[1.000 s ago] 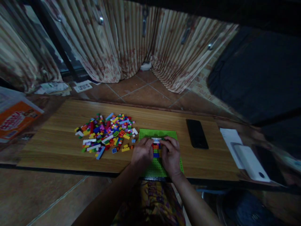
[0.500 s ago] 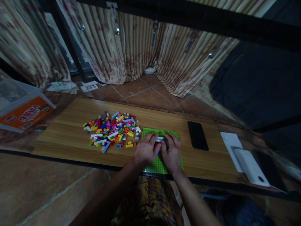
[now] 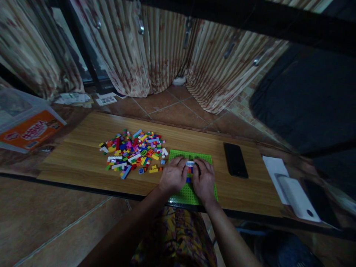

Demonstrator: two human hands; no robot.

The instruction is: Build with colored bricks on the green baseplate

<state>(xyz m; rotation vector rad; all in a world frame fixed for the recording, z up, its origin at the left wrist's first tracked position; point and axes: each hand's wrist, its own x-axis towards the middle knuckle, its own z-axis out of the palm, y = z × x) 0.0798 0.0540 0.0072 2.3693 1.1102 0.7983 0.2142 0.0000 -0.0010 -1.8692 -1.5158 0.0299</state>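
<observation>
While both hands pressed at the small brick stack (image 3: 190, 171) on the green baseplate (image 3: 183, 193), the step looked like seating a piece on top. The left hand (image 3: 174, 177) and right hand (image 3: 204, 180) sat palm-down, close together, fingers curled against the stack's sides; how firmly they gripped could not be told. Next would likely call for a brick from the loose pile (image 3: 133, 152) on the desk (image 3: 83, 155).
</observation>
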